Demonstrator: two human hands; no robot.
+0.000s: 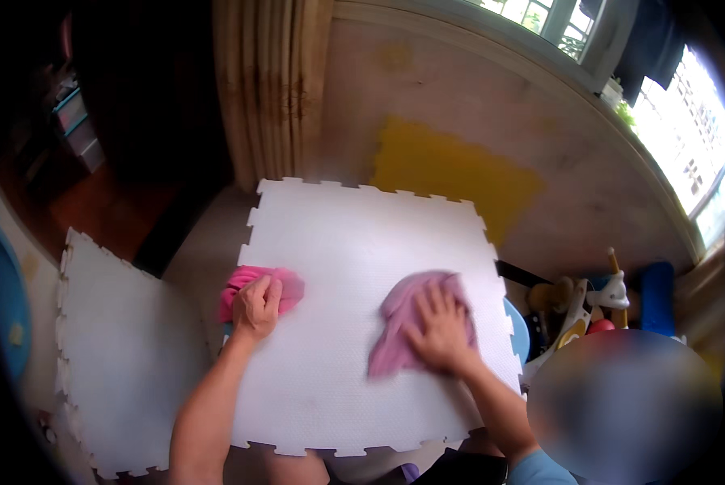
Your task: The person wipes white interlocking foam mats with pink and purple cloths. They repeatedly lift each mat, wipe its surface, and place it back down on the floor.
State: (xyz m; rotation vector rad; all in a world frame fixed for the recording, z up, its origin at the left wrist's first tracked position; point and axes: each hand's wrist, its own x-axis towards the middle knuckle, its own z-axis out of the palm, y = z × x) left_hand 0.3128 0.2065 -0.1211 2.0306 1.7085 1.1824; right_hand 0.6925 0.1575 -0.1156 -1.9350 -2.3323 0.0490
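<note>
A white foam mat tile (338,234) with notched, interlocking edges lies in front of me above my legs. At its left edge my left hand (257,307) is closed on a bright pink cloth (234,284), which wraps over the rim. Toward the right side, my right hand (443,330) presses flat with fingers spread on a crumpled mauve cloth (393,333). That cloth looks slightly smeared by motion. Part of it is hidden under the palm.
A second white foam tile (124,339) leans at the left. Beyond it is a blue basin (6,299). At right stand a white toy animal head (610,293) and a light blue round rim (517,331). A curtain (269,89) and a wall with a yellow patch (451,174) lie behind.
</note>
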